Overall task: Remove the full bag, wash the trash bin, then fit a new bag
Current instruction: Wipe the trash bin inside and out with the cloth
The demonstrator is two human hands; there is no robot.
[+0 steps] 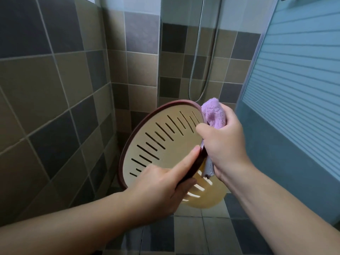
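Observation:
I hold a tan plastic trash bin [165, 144] with slotted walls and a dark red rim, tilted so its open mouth faces me. My left hand [161, 188] grips the near rim, its forefinger lying along the rim's edge. Against the rim's right side, my right hand [224, 144] is closed around a fluffy purple cloth [214, 114], thumb reaching over into the bin. The cloth's lower end hangs out below that hand. The bin's outer wall shows beneath my hands. No bag is in view.
Tiled walls in brown, grey and beige stand to the left and behind. A metal shower hose [197, 67] hangs on the far wall. A frosted striped glass panel [294, 89] closes off the right. Tiled floor [193, 236] lies below.

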